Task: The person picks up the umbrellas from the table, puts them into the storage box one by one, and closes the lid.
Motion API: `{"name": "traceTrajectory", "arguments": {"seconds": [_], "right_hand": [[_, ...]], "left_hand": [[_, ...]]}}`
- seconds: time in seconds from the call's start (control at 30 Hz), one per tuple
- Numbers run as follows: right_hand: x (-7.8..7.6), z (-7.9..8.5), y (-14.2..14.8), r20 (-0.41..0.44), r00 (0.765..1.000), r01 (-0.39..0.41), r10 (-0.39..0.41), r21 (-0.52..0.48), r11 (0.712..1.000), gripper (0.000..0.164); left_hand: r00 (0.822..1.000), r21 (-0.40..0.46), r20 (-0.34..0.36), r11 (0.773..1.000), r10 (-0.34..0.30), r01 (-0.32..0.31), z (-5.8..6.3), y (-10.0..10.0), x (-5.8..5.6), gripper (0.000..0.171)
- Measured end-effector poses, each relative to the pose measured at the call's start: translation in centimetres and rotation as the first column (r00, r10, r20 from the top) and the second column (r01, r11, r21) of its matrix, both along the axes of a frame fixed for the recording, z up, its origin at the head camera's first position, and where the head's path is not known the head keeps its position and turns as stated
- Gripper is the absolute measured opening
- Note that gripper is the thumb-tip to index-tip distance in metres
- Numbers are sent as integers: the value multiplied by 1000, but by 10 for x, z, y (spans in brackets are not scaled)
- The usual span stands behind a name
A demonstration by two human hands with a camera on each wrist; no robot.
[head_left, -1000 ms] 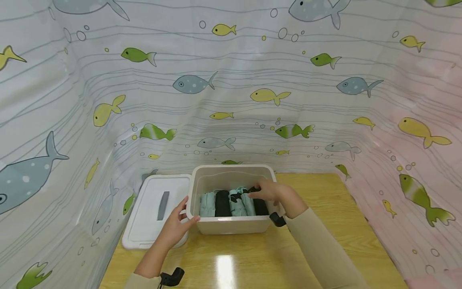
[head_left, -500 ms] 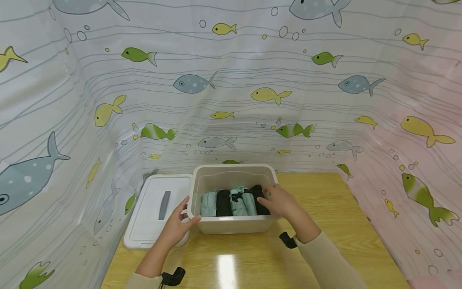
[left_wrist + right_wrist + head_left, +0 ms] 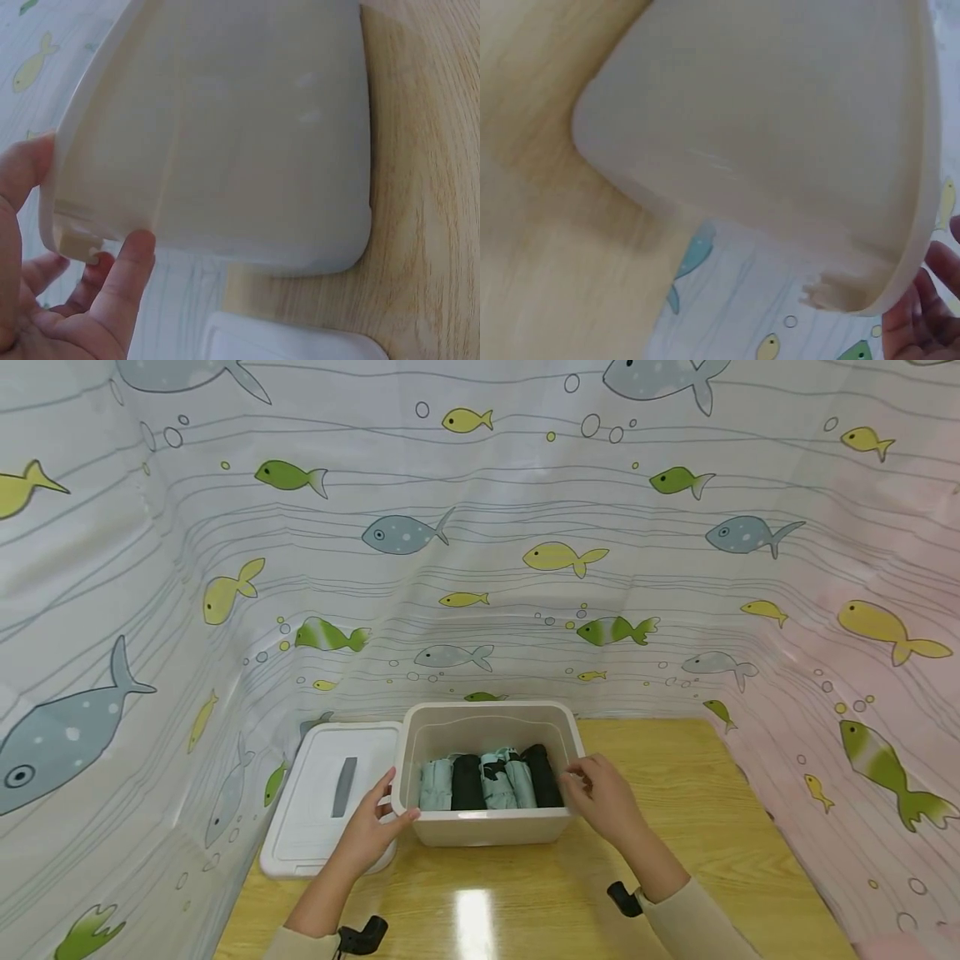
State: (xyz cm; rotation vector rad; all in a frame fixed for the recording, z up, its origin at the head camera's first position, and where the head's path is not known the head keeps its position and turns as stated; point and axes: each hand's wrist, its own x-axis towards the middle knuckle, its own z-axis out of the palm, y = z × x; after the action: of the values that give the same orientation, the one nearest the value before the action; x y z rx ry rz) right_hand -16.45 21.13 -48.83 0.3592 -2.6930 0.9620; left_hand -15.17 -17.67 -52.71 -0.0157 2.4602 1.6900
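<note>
A cream plastic storage box (image 3: 487, 828) stands uncovered on the table. Inside lies a row of rolled cloth bundles, among them a pale green roll (image 3: 435, 785), a black roll (image 3: 468, 783), a green-and-black roll (image 3: 497, 783) and a black roll at the right end (image 3: 542, 777). My left hand (image 3: 367, 831) holds the box's left front corner, thumb on the front rim and fingers along the left side. At the right rim is my right hand (image 3: 603, 797), fingers loosely bent and no roll in them. In the right wrist view its fingers (image 3: 922, 307) touch or nearly touch the rim.
The white lid (image 3: 315, 810) with a grey handle lies flat on the wooden table (image 3: 660, 777), left of the box. A fish-patterned sheet (image 3: 480, 527) hangs behind and on both sides.
My right hand has let go of the rightmost black roll and drawn back to the right, out to the box's rim. The left hand keeps its place on the box.
</note>
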Motion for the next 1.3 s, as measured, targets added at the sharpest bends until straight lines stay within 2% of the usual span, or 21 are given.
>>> {"name": "traceTrajectory", "arguments": {"seconds": [0.17, 0.3, 0.63, 0.97, 1.3], "right_hand": [[6, -12, 8, -98, 995, 26, -26, -5, 1000, 16], [11, -24, 14, -135, 990, 31, -28, 17, 999, 23], [26, -42, 19, -109, 994, 17, -11, 55, 998, 40], [25, -48, 21, -131, 991, 24, -18, 47, 999, 52], [26, -48, 19, -71, 997, 42, -39, 48, 998, 60]], "left_hand": [[1000, -2, -1, 1000, -4, 4, 0, 0, 1, 97], [1000, -11, -5, 1000, -12, 12, -1, 1, 1, 96], [999, -20, -44, 1000, -11, 10, -3, 1, 3, 93], [998, -49, -59, 999, -24, 21, -2, 0, 2, 93], [998, -29, -67, 1000, -11, 9, -3, -2, 3, 89]]}}
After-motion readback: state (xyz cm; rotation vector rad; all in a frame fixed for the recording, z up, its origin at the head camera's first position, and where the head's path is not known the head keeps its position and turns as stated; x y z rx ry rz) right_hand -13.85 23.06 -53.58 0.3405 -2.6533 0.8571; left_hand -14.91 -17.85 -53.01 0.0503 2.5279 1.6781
